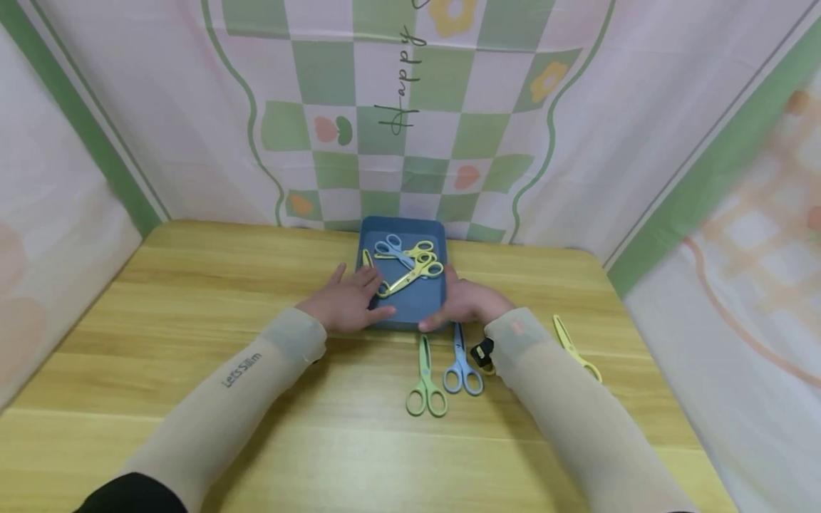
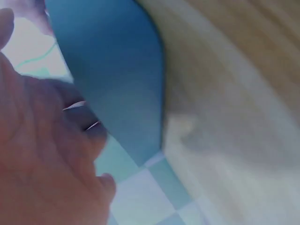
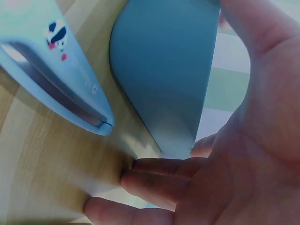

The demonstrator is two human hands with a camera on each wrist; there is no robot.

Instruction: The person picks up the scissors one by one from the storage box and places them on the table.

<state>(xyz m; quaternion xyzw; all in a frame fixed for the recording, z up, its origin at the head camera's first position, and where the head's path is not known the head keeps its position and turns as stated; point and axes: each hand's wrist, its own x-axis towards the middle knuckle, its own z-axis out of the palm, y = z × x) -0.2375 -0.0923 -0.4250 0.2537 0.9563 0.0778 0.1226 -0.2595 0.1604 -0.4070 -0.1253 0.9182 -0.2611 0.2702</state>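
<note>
A blue tray (image 1: 410, 313) stands at the back of the table with blue scissors (image 1: 388, 246) and several yellow scissors (image 1: 410, 276) lying in it. My left hand (image 1: 346, 299) reaches over the tray's left side, its fingers extended and its thumb above the front part. It partly hides one yellow pair. At the tray's right side is my right hand (image 1: 467, 299), its fingers fairly straight and its thumb by the front right corner. In the right wrist view these fingers (image 3: 159, 185) lie near the tray's outer wall (image 3: 164, 70). No scissors show in either hand.
Green scissors (image 1: 426, 381) and another blue pair (image 1: 461, 367) lie in front of the tray. Under the right forearm a black-and-yellow object (image 1: 482, 353) is partly hidden. A yellow pair (image 1: 575, 348) lies farther right. Patterned cloth (image 1: 385, 164) hangs behind the wooden table (image 1: 308, 442).
</note>
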